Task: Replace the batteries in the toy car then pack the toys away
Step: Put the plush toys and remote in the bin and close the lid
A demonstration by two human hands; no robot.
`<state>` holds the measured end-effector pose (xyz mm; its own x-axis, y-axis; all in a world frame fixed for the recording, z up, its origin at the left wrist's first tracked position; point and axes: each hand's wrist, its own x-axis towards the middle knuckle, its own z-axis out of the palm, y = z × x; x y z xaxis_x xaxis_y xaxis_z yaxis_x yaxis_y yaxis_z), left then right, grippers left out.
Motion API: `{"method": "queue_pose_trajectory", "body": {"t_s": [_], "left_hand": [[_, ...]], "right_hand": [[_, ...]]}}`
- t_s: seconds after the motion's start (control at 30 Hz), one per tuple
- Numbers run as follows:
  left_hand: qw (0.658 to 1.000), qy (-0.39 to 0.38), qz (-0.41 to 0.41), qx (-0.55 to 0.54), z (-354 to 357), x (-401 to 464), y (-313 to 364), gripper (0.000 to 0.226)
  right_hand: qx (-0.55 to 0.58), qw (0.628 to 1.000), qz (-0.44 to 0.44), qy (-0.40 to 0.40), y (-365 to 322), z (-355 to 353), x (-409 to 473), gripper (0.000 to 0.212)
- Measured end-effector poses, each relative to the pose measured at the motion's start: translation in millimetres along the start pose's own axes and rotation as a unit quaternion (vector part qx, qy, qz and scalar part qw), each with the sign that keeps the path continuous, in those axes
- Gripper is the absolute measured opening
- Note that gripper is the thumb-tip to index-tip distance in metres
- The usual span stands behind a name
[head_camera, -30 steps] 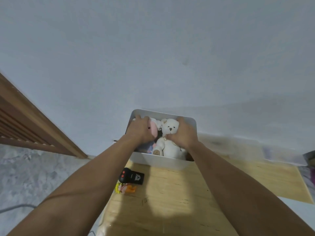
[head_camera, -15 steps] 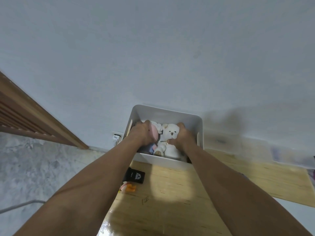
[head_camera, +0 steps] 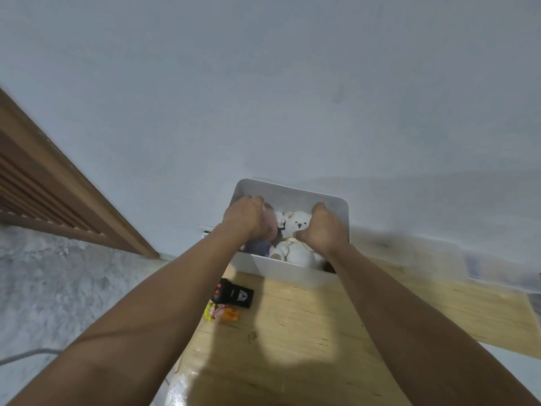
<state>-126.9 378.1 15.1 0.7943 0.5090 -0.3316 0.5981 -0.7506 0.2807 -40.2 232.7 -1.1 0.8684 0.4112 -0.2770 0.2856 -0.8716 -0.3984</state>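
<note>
Both hands reach into the white bin (head_camera: 288, 269): the left hand (head_camera: 245, 220) has its grip curled on a pink plush (head_camera: 270, 224), the right hand (head_camera: 321, 230) its grip curled at the white teddy bear (head_camera: 296, 244). On the wooden tabletop (head_camera: 307, 332) just in front lie a black remote (head_camera: 234, 293) and a small yellow-orange figure (head_camera: 220, 312).

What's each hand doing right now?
Left hand: in the bin, fingers curled on a pink toy.
Right hand: in the bin, gripping the white bear.
</note>
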Motion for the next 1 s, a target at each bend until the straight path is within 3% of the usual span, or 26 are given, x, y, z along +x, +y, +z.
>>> {"method": "queue_pose_trajectory", "body": {"t_s": [0.13,0.27,0.37,0.47,0.6,0.7,0.8,1.0], "left_hand": [[0.994,0.090,-0.004,-0.054,-12.9,-21.9,-7.1,0.053],[0.962,0.237,0.016,-0.132,-11.6,-52.5,-27.3,0.034],[0.934,0.316,0.000,-0.165,0.4,-77.1,-49.5,0.026],[0.922,0.339,-0.035,-0.182,19.8,-100.7,-72.2,0.023],[0.916,0.344,-0.071,-0.192,51.5,-131.0,-92.0,0.021],[0.930,0.299,-0.105,-0.187,78.4,-147.9,-98.3,0.026],[0.948,0.228,-0.140,-0.174,105.0,-157.3,-101.2,0.034],[0.963,0.134,-0.162,-0.166,132.8,-157.9,-100.7,0.034]], "right_hand": [[0.049,0.998,-0.049,0.009,-20.9,-12.2,-17.8,0.039],[0.147,0.985,-0.088,-0.020,-49.2,-16.6,-43.3,0.013],[0.179,0.974,-0.119,-0.069,-68.0,-14.6,-67.0,0.012],[0.155,0.967,-0.146,-0.141,-81.4,-2.6,-85.8,0.008],[0.099,0.960,-0.163,-0.205,-83.6,31.9,-99.3,0.013],[0.041,0.954,-0.176,-0.241,-78.5,62.4,-105.0,0.012],[-0.025,0.955,-0.194,-0.225,-70.3,83.1,-106.7,0.012],[-0.101,0.952,-0.222,-0.187,-43.1,108.5,-103.3,0.039]]}}
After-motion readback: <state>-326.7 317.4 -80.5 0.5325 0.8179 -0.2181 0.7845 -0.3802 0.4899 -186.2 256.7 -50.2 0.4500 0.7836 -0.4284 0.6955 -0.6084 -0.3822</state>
